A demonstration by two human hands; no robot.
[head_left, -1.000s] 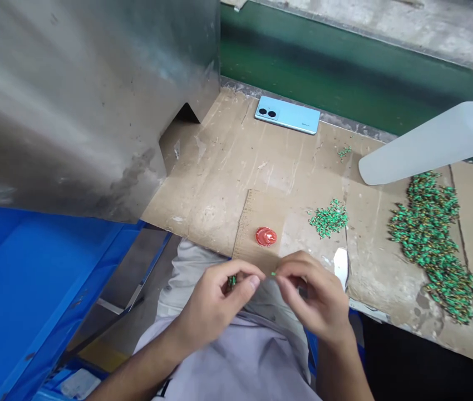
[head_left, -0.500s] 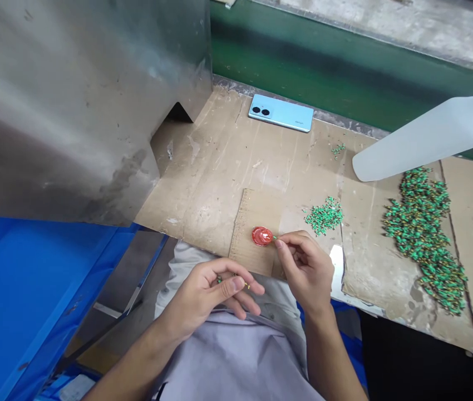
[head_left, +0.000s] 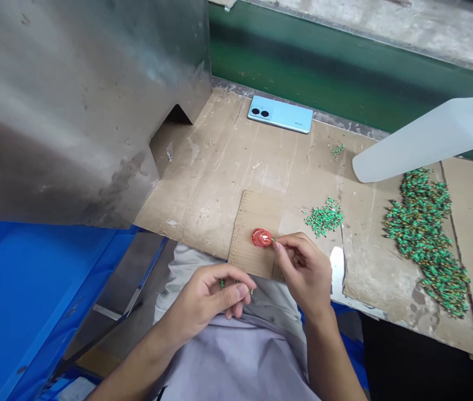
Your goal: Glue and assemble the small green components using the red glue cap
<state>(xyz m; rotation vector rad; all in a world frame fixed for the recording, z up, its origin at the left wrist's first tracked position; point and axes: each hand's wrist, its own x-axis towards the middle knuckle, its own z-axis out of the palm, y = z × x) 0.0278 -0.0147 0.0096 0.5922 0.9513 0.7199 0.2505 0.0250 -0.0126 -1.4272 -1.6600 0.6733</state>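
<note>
My right hand [head_left: 303,270] pinches a tiny green component with a wire lead between thumb and forefinger. Its tip sits at the edge of a glossy red blob [head_left: 261,238], which rests on a loose cardboard strip [head_left: 247,250]. My left hand [head_left: 205,301] is curled above my lap, with several small green components [head_left: 236,284] showing between its fingers. A small heap of green components [head_left: 324,218] lies just right of the strip. A much larger heap with gold-coloured leads [head_left: 422,239] spreads further right on the cardboard-covered bench [head_left: 207,206].
A grey steel hood [head_left: 73,111] juts over the bench at the left, above a blue plastic crate [head_left: 31,301]. A light blue phone [head_left: 280,114] lies at the back by a green wall [head_left: 345,67]. A white plastic bottle [head_left: 424,139] crosses the right side above the large heap.
My right hand has moved forward from my lap to the red blob, carrying the green component. My left hand has stayed near my lap, dropping slightly lower.
</note>
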